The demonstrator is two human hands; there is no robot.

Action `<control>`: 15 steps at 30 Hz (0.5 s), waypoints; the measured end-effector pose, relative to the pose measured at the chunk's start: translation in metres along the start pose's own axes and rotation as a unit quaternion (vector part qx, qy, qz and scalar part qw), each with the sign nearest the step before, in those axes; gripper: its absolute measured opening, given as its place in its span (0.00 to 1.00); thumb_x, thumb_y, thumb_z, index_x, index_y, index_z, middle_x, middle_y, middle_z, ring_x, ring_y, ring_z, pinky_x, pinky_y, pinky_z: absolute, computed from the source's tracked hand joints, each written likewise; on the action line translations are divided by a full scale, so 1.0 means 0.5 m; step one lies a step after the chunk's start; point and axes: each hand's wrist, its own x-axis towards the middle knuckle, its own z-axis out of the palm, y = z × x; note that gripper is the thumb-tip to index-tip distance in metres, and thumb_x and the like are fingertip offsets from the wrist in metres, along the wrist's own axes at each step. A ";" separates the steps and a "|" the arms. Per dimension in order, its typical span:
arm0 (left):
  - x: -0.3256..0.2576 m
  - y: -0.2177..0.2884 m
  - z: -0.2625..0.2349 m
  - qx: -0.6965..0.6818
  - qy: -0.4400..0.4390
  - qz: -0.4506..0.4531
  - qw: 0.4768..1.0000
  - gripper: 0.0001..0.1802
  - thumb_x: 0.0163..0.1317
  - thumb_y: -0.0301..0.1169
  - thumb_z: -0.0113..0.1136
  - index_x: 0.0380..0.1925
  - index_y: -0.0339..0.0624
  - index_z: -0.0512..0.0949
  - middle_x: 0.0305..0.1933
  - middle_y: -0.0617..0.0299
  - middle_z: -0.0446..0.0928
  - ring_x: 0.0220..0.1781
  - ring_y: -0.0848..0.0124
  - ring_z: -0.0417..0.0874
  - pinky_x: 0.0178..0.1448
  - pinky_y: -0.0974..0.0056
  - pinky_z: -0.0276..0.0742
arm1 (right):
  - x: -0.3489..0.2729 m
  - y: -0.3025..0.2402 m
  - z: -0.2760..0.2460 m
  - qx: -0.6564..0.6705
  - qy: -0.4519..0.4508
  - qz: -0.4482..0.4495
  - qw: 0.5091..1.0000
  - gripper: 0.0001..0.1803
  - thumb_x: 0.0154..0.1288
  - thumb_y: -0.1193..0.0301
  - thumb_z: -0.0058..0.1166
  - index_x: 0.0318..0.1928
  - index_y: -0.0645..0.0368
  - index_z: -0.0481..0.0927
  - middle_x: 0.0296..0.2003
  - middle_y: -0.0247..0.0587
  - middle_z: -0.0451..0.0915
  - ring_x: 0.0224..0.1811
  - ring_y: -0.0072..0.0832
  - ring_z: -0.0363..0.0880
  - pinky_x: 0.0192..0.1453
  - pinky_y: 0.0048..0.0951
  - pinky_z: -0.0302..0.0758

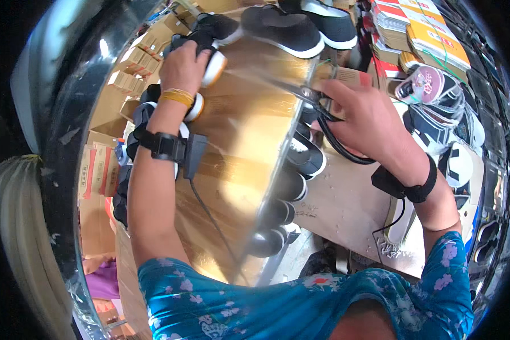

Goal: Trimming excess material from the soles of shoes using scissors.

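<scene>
My left hand (182, 69) is at the upper left, its fingers curled over a dark shoe (214, 69) with a white and tan sole. A yellow band circles that wrist. On the right, my right hand (360, 116) grips a pair of scissors (323, 107) by the black handles. Their blades point left over the shiny tan board (246, 130) and look smeared by motion; I cannot tell how far apart they are. Black shoes (303, 156) with white soles line the board's right edge, and more dark shoes stand along its left edge below my left hand.
Large black shoes (283, 28) with white soles stand at the far end. Stacked printed cards (430, 34), a pink and grey roundish item (419, 85) and a bundle of pale laces (445, 110) lie at right. Cardboard boxes (99, 170) fill the left side. A cable (212, 218) hangs from my left wrist.
</scene>
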 end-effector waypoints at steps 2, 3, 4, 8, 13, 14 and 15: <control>0.024 0.006 0.023 0.046 -0.004 0.020 0.999 0.14 0.57 0.41 0.55 0.28 0.40 0.75 0.30 0.46 0.78 0.37 0.48 0.79 0.40 0.50 0.75 | -0.040 0.018 -0.013 -0.010 -0.015 0.025 1.000 0.23 0.45 0.65 0.64 0.44 0.54 0.75 0.24 0.44 0.77 0.29 0.43 0.78 0.31 0.39 0.72; 0.022 -0.007 0.044 0.073 -0.013 0.029 0.997 0.12 0.58 0.39 0.53 0.29 0.41 0.75 0.31 0.48 0.79 0.37 0.49 0.80 0.40 0.50 0.75 | -0.054 0.023 -0.017 -0.006 -0.032 0.034 0.999 0.23 0.45 0.65 0.64 0.44 0.55 0.75 0.24 0.43 0.77 0.29 0.43 0.78 0.31 0.38 0.72; 0.025 -0.008 0.065 0.096 -0.020 0.041 0.994 0.11 0.60 0.37 0.51 0.29 0.42 0.76 0.32 0.49 0.79 0.37 0.51 0.80 0.40 0.51 0.76 | -0.069 0.030 -0.023 -0.011 -0.025 0.041 0.999 0.23 0.45 0.65 0.64 0.44 0.55 0.75 0.24 0.43 0.77 0.29 0.43 0.78 0.31 0.38 0.72; 0.054 0.041 0.114 0.158 -0.117 -0.027 0.980 0.12 0.63 0.32 0.42 0.37 0.45 0.77 0.37 0.54 0.80 0.41 0.57 0.82 0.44 0.53 0.76 | -0.145 0.070 -0.061 -0.018 -0.030 0.057 0.998 0.16 0.50 0.66 0.56 0.41 0.55 0.73 0.25 0.47 0.78 0.28 0.45 0.78 0.29 0.43 0.72; 0.129 0.115 0.080 0.077 0.170 0.102 0.977 0.23 0.60 0.45 0.50 0.48 0.38 0.72 0.44 0.48 0.76 0.51 0.53 0.75 0.52 0.50 0.69 | -0.238 0.080 -0.125 0.016 -0.017 0.108 0.994 0.20 0.46 0.66 0.62 0.42 0.53 0.75 0.29 0.44 0.78 0.29 0.43 0.77 0.31 0.39 0.73; 0.151 0.171 0.059 -0.032 0.067 0.109 0.991 0.32 0.58 0.53 0.51 0.51 0.38 0.69 0.47 0.45 0.75 0.53 0.50 0.73 0.55 0.50 0.68 | -0.254 0.083 -0.131 0.032 0.008 0.116 0.993 0.22 0.45 0.66 0.64 0.43 0.53 0.75 0.29 0.44 0.78 0.29 0.42 0.78 0.31 0.38 0.73; 0.155 0.261 0.017 -0.159 -0.081 0.058 0.982 0.36 0.56 0.57 0.51 0.53 0.37 0.68 0.49 0.42 0.74 0.53 0.47 0.73 0.56 0.51 0.68 | -0.267 0.083 -0.148 0.019 -0.019 0.168 0.985 0.25 0.42 0.66 0.67 0.45 0.52 0.75 0.29 0.43 0.78 0.29 0.40 0.78 0.31 0.37 0.73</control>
